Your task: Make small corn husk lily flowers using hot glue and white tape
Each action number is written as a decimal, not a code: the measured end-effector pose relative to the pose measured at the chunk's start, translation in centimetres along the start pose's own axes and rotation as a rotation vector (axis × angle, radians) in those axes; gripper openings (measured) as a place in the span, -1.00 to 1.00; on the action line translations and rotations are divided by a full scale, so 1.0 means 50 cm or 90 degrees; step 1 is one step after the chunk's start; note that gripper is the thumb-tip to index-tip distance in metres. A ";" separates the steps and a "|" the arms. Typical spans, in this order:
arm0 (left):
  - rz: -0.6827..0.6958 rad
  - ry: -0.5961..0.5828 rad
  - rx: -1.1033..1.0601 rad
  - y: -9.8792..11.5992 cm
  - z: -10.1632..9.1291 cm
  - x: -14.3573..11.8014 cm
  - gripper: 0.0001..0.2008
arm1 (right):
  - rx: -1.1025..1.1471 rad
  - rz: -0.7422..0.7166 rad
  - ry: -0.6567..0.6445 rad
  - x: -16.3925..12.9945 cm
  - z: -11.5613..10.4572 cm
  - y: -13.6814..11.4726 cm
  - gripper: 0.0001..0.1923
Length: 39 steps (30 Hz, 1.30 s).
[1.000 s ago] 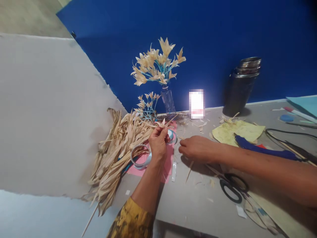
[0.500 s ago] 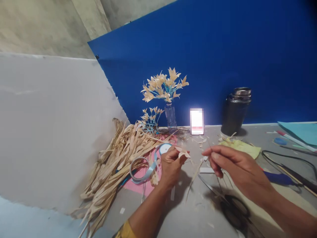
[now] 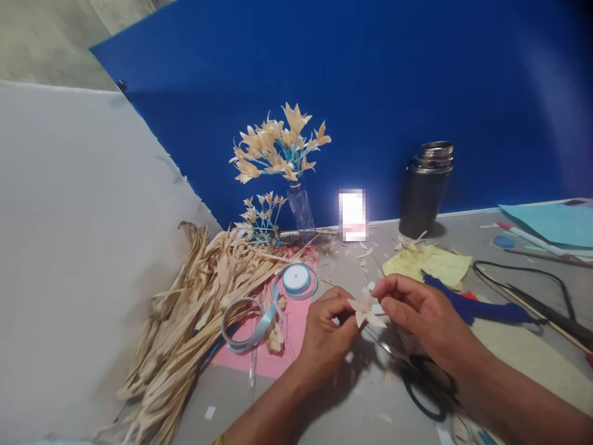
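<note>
Between both hands sits a small pale husk flower point(image 3: 367, 309), held just above the grey table point(image 3: 352, 408). My left hand point(image 3: 327, 334) pinches it from the left. From the right, my right hand point(image 3: 419, 314) closes its fingertips on the petals and on a thin wire that runs down from the flower. Black scissors point(image 3: 424, 395) lie on the table under my right wrist. A spool of light blue ribbon point(image 3: 296, 279) with a loose loop rests on a pink sheet point(image 3: 282, 346) left of my hands.
A heap of dried husk strips point(image 3: 194, 309) fills the left. At the back stand a glass vase of husk flowers point(image 3: 282, 148), a smaller spray point(image 3: 262, 213), a lit phone point(image 3: 353, 215) and a steel flask point(image 3: 425, 185). Yellow paper point(image 3: 428, 262), dark blue cloth point(image 3: 482, 306) and black cable point(image 3: 532, 284) lie right.
My hands have come together nearer to me; the right hand, earlier apart and holding a thin wire, now meets the husk flower in the left. The view has also shifted.
</note>
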<state>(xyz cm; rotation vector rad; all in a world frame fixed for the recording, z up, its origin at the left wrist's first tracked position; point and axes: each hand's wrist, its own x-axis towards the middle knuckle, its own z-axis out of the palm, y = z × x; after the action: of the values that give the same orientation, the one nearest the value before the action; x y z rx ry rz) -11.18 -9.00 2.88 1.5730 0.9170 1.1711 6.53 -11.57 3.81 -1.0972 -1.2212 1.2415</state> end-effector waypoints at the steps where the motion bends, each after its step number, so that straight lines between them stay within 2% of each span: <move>1: 0.005 -0.016 0.012 -0.002 0.002 -0.003 -0.86 | -0.019 -0.002 0.000 0.000 -0.001 0.002 -0.62; 4: -0.013 -0.046 0.015 -0.011 0.005 -0.007 -0.87 | -0.065 -0.003 0.011 0.000 -0.004 0.006 -0.67; 6: -0.075 -0.043 -0.044 -0.019 0.006 -0.007 -0.92 | -0.045 0.007 0.037 0.002 -0.004 0.006 -0.67; 9: -0.181 -0.007 -0.185 -0.026 0.006 -0.004 -0.58 | 0.051 0.046 0.086 0.005 -0.004 0.002 -0.64; 10: -0.197 0.010 -0.212 -0.025 0.005 -0.002 -0.54 | 0.084 0.063 0.093 0.006 -0.003 0.000 -0.62; 12: -0.181 0.045 -0.204 -0.021 0.004 -0.001 -0.66 | 0.134 0.092 0.094 0.008 0.000 0.000 -0.57; 15: -0.107 0.064 -0.115 -0.011 0.005 -0.004 -0.89 | 0.158 0.122 0.083 0.007 0.009 0.005 -0.54; 17: -0.068 0.065 -0.069 -0.010 0.007 -0.007 -0.90 | 0.166 0.135 0.067 0.005 0.015 0.011 -0.54; 19: -0.077 0.066 -0.076 -0.012 0.009 -0.008 -0.90 | 0.175 0.135 0.047 0.004 0.020 0.014 -0.55; 21: -0.146 0.065 -0.148 -0.015 0.009 -0.006 -0.90 | 0.178 0.121 0.040 0.004 0.021 0.012 -0.54; 25: -0.313 0.043 -0.405 -0.006 -0.004 0.006 -0.70 | 0.103 0.105 0.025 0.000 0.021 0.008 -0.46; 29: -0.371 0.052 -0.580 0.004 -0.021 0.017 -0.63 | -0.051 0.126 -0.085 -0.019 0.024 0.023 -0.40; 33: -0.401 0.071 -0.650 0.002 -0.033 0.021 -0.65 | -0.211 0.049 -0.109 -0.037 0.031 0.034 -0.46; 39: -0.423 0.079 -0.664 0.003 -0.030 0.019 -0.74 | -0.237 0.016 -0.130 -0.034 0.035 0.026 -0.53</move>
<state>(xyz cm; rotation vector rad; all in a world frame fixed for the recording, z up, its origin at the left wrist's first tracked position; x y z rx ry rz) -12.39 -7.78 3.44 0.3155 0.6340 0.9835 4.81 -13.29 2.52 -1.2768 -1.6458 1.1961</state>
